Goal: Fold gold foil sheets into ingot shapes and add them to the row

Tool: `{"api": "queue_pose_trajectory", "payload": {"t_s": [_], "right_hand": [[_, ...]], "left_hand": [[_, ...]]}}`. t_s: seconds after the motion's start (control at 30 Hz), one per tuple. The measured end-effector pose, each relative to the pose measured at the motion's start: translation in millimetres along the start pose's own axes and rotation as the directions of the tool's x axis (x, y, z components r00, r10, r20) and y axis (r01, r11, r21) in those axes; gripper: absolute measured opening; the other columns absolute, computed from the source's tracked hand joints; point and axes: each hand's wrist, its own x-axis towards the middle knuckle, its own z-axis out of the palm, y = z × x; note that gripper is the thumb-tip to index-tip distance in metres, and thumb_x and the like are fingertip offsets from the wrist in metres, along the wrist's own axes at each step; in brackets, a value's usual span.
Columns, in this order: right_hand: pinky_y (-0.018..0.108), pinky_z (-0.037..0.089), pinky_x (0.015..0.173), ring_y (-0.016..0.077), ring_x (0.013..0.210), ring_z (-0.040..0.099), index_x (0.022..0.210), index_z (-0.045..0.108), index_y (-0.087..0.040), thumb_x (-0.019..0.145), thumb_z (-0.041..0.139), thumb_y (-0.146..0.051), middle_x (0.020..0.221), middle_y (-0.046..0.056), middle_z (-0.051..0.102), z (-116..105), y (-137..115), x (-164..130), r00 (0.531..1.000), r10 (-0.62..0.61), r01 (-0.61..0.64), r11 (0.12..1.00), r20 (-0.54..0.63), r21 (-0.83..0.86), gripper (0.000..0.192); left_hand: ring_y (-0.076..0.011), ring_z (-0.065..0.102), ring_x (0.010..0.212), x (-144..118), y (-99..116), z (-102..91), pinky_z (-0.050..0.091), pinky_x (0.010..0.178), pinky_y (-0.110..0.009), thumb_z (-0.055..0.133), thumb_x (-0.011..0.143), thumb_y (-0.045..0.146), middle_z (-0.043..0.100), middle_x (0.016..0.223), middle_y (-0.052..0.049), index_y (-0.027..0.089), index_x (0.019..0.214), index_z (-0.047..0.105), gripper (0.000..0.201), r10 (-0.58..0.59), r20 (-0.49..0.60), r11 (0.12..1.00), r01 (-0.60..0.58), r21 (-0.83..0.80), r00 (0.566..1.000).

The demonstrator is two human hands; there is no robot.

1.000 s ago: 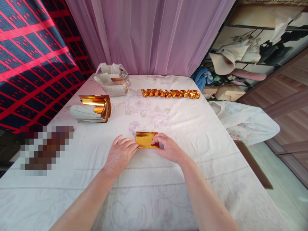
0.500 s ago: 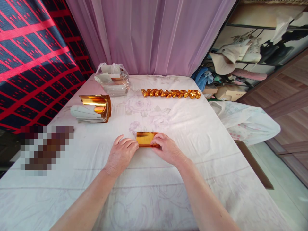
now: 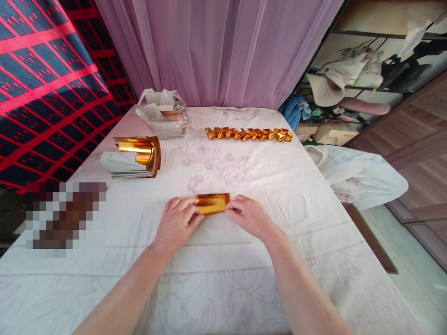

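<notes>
A small folded sheet of gold foil paper lies on the white cloth-covered table in front of me. My left hand pinches its left end with thumb and fingers. At the paper's right end, my right hand grips it the same way. The paper looks like a narrow strip, slightly lifted between both hands.
A stack of gold and white sheets sits at the left. A clear plastic bag with more paper stands at the back. Several folded gold pieces lie in a row at the far side. A white bag hangs off the right edge.
The gold paper has gone from a wider rectangle to a narrower strip. Both hands shifted from pressing on top of it to pinching its two ends.
</notes>
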Motion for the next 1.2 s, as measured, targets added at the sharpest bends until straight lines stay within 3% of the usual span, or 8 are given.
{"api": "queue_pose_trajectory", "payload": {"t_s": [0.2, 0.6, 0.97, 1.07, 1.2], "right_hand": [[0.025, 0.042, 0.071, 0.0129, 0.075, 0.061, 0.082, 0.074, -0.022, 0.088, 0.058, -0.019, 0.087, 0.002, 0.068, 0, -3, 1, 0.999, 0.054, -0.054, 0.998, -0.004, 0.012, 0.017], [0.027, 0.035, 0.062, 0.0151, 0.072, 0.059, 0.077, 0.071, -0.022, 0.090, 0.058, -0.027, 0.084, 0.003, 0.068, 2, -7, 1, 0.979, 0.199, -0.203, 0.975, -0.046, -0.090, 0.018], [0.026, 0.034, 0.060, 0.0137, 0.068, 0.058, 0.073, 0.070, -0.022, 0.085, 0.062, -0.026, 0.084, 0.002, 0.069, 6, -11, 3, 0.958, 0.273, -0.280, 0.957, -0.089, -0.076, 0.015], [0.026, 0.033, 0.059, 0.0137, 0.068, 0.058, 0.072, 0.070, -0.023, 0.084, 0.062, -0.026, 0.083, 0.002, 0.068, 7, -11, 3, 0.958, 0.268, -0.277, 0.958, -0.102, -0.077, 0.015], [0.026, 0.033, 0.059, 0.0136, 0.067, 0.058, 0.072, 0.069, -0.023, 0.084, 0.063, -0.026, 0.080, 0.001, 0.067, 9, -10, 4, 0.960, 0.258, -0.268, 0.960, -0.110, -0.084, 0.014]], "left_hand": [[-0.0261, 0.059, 0.104, 0, -3, 1.1, 0.044, 0.093, -0.046, 0.065, 0.091, 0.033, 0.070, 0.114, -0.005, 0.022, 0.085, 0.067, 0.013, -0.006, 0.004, 1.000, 0.006, -0.005, 1.000], [-0.0249, 0.062, 0.101, 3, -3, 3.8, 0.046, 0.092, -0.047, 0.057, 0.092, 0.028, 0.071, 0.109, -0.006, 0.021, 0.078, 0.066, 0.018, -0.088, -0.008, 0.995, 0.088, -0.056, 0.996], [-0.0260, 0.062, 0.101, 5, 0, 4.4, 0.047, 0.093, -0.047, 0.057, 0.091, 0.027, 0.070, 0.108, -0.007, 0.021, 0.077, 0.063, 0.016, -0.115, -0.002, 0.992, 0.114, -0.054, 0.993], [-0.0270, 0.062, 0.102, 5, 3, 1.6, 0.048, 0.091, -0.048, 0.056, 0.091, 0.024, 0.069, 0.109, -0.009, 0.020, 0.091, 0.064, 0.009, -0.106, -0.058, 0.994, 0.104, -0.041, 0.993], [-0.0270, 0.060, 0.108, 1, 21, -3.9, 0.046, 0.097, -0.047, 0.050, 0.094, 0.019, 0.068, 0.117, -0.010, 0.021, 0.118, 0.064, 0.027, 0.034, -0.116, 0.999, -0.029, 0.043, 0.993]]}}
